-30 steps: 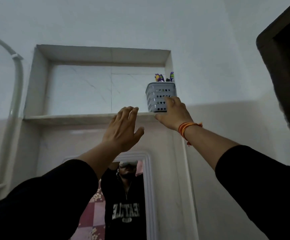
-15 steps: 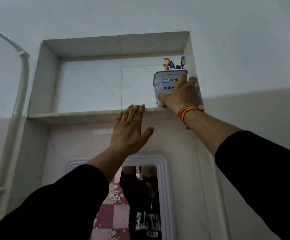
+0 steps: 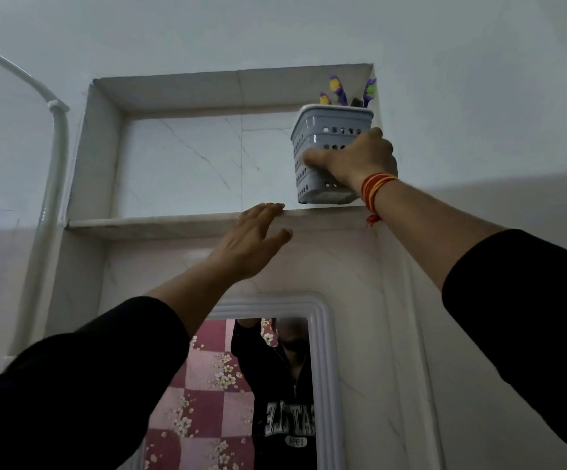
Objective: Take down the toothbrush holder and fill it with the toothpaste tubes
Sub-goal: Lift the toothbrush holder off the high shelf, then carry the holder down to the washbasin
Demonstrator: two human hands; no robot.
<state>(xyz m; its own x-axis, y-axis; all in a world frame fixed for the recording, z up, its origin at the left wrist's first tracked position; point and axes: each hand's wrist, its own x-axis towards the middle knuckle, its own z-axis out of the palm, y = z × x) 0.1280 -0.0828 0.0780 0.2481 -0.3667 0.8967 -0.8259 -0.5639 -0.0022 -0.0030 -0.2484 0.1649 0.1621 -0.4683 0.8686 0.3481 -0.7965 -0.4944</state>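
A pale grey perforated toothbrush holder (image 3: 322, 130) stands at the right end of a high wall niche, with purple and yellow toothbrush handles (image 3: 339, 91) sticking out of its top. My right hand (image 3: 360, 161) is wrapped around its front and right side, thumb on the left face; the holder looks slightly tilted, its base at or just above the ledge. My left hand (image 3: 251, 242) is raised below the ledge, fingers spread, fingertips at the ledge's front edge, holding nothing. No toothpaste tubes are in view.
The marble ledge (image 3: 146, 223) of the niche runs left from the holder. A white pipe (image 3: 54, 157) climbs the wall at the left. Below hangs a white-framed mirror (image 3: 322, 334) reflecting a person in a dark top.
My right hand has closed more fully around the holder, which now looks tilted and slightly raised. The view has shifted, and my left hand has come up to the ledge's edge.
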